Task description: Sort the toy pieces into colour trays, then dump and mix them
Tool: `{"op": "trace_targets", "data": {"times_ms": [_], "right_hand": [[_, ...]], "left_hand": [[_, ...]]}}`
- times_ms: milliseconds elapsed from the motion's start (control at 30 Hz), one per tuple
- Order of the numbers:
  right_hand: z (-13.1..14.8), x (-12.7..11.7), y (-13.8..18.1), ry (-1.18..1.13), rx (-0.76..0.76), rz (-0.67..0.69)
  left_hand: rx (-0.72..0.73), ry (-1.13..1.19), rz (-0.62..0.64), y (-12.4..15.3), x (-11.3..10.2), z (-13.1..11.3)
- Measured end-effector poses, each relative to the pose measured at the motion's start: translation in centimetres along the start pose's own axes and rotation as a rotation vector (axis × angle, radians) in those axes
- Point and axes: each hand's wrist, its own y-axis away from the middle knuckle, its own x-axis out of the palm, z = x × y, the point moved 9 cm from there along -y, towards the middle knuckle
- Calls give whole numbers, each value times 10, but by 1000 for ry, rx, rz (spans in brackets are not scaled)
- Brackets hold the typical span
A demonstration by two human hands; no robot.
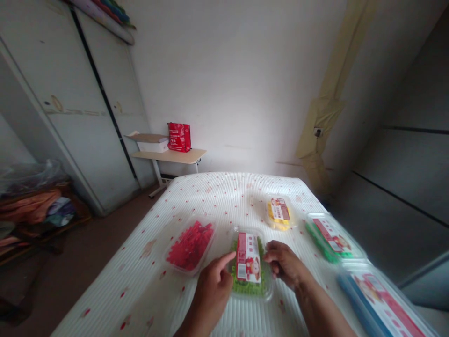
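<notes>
The light-green box (249, 262) lies on the patterned cloth (228, 199). At its left edge, the left hand (214, 282) is half open, forefinger extended; at its right edge, the right hand (286, 266) is curled; whether either grips it, I cannot tell. Left of this box sits the red box (191, 245).

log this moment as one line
left hand: lime box, left edge | right hand: lime box, right edge | red pieces: left | yellow box: beyond
</notes>
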Motion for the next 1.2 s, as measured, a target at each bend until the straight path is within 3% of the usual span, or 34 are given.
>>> {"op": "trace_targets", "data": {"times_ms": [133, 267, 400, 533, 733, 900, 1200], "right_hand": [[-2, 3, 4, -41, 1, 26], [-8, 4, 7, -36, 19, 41], [-11, 5, 11, 41, 30, 95], [4, 6, 17, 243, 12, 149], [43, 2, -3, 408, -116, -18], [45, 13, -26, 416, -148, -11], [42, 16, -37, 349, -132, 64]], "left_hand": [[271, -546, -93, 0, -7, -46], [393, -734, -36, -11, 11, -70], [383, -774, 31, -22, 28, -63], [378, -774, 29, -22, 30, -56], [305, -756, 35, -22, 29, -54], [260, -706, 52, -21, 29, -53], [174, -672, 53, -23, 29, -46]]}}
